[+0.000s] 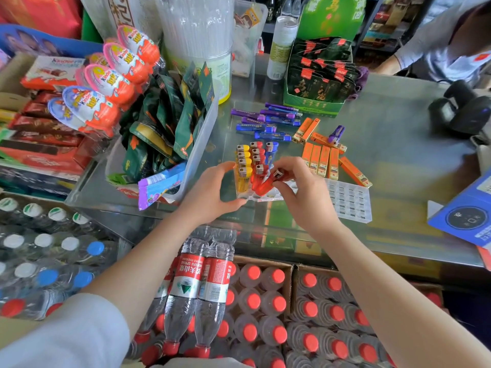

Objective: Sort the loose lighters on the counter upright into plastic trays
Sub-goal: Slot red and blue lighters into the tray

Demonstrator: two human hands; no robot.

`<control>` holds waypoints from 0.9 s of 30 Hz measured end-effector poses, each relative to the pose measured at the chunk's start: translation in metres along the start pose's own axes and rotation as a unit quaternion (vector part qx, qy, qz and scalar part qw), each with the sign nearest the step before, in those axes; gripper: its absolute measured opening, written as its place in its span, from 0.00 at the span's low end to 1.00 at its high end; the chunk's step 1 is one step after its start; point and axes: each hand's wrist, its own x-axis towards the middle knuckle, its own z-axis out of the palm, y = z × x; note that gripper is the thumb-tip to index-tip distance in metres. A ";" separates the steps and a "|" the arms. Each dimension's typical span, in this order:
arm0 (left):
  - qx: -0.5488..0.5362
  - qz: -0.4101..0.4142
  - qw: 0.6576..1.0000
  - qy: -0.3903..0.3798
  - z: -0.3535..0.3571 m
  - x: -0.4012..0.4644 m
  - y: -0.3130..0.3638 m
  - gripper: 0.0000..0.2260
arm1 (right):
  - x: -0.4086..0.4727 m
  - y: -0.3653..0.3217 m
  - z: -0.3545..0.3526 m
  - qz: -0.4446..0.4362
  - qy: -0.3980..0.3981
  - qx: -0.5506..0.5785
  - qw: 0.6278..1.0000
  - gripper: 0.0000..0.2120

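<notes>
A clear plastic tray (248, 198) stands on the glass counter with yellow lighters (244, 166), red lighters (257, 155) and one blue lighter (271, 151) upright in it. My left hand (212, 192) grips the tray's near left side. My right hand (303, 189) pinches a red lighter (264, 185) by its metal top, tilted, its base at the tray's front row. Loose purple and blue lighters (267, 120) lie flat behind the tray. Orange lighters (322, 160) lie to its right. A second tray (350, 201) with no lighters in it lies flat at the right.
A bin of green snack packets (170, 123) and chocolate eggs (106, 86) crowd the left. A green display box (318, 78) stands behind. A black scanner (462, 112) and blue box (467, 211) sit right. Another person's arm (425, 54) rests far right. Water bottles (202, 288) stand below the counter.
</notes>
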 end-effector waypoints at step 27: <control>-0.011 -0.007 1.000 -0.010 -0.002 0.001 0.004 0.34 | 0.014 0.006 0.005 -0.114 -0.056 0.045 0.991 0.10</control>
